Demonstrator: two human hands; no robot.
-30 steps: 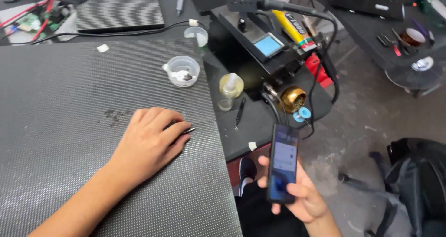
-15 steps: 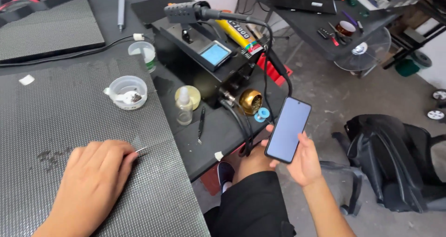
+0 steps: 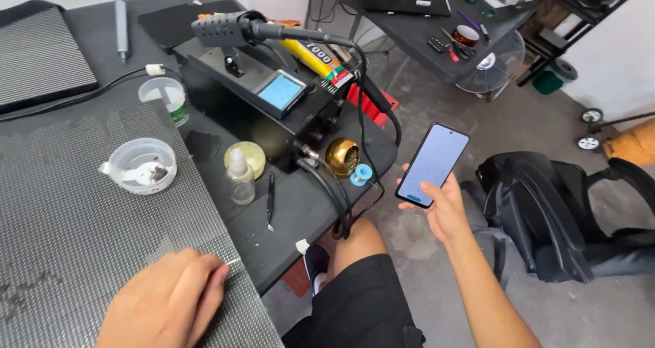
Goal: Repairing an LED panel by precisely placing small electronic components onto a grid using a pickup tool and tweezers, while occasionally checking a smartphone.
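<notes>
- The left hand (image 3: 167, 306) lay knuckles-up on the grey dotted panel (image 3: 75, 232), fingers pressed together, pinching thin tweezers (image 3: 230, 262).
- The right hand (image 3: 443, 208) was raised beside the counter (image 3: 303, 215), fingers curled around a dark phone (image 3: 432, 164), its screen tilted up.
- Just past the panel's edge stood a small clear dropper bottle (image 3: 240, 179) beside a round yellow tin (image 3: 247, 155).
- A clear round tub (image 3: 142, 165) sat on the panel.
- Behind lay a yellow tube (image 3: 308, 56) with black print and a red cap end.

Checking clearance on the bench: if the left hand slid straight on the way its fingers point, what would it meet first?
The left hand points up-right along the grey mesh panel, holding a thin metal tool. Past the panel edge, the black tweezers probably come first; depth is unclear.
</notes>
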